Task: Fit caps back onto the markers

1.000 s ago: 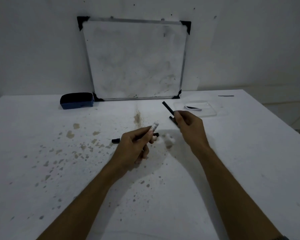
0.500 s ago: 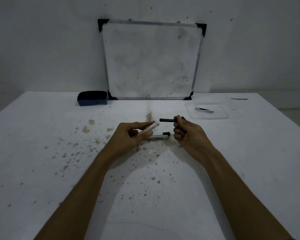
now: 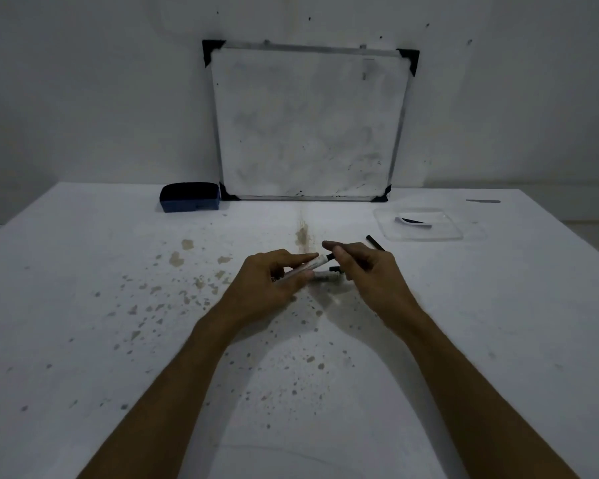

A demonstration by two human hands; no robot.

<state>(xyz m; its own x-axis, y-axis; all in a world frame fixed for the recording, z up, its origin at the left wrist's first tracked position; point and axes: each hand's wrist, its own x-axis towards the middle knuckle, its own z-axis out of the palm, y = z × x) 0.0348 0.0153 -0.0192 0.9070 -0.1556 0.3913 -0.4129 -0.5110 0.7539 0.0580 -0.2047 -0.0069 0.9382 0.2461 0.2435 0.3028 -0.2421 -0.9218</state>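
Two hands are raised before the whiteboard (image 3: 308, 122): a white marker (image 3: 306, 267) is gripped by the left hand (image 3: 274, 285), a black stick (image 3: 374, 243) (partly hidden) by the right hand (image 3: 370, 274); bare table (image 3: 83, 288) lies around.

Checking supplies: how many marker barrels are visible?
2: one marker barrel gripped in the left hand; a second marker lies on the table beneath. Others may be hidden.

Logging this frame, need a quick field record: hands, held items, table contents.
left hand: grips white tube
right hand: grips black rod, its tip at the tube's mouth
under hands: second marker on table
back left: eraser
back centre: whiteboard, leaning on wall
back right: clear tray
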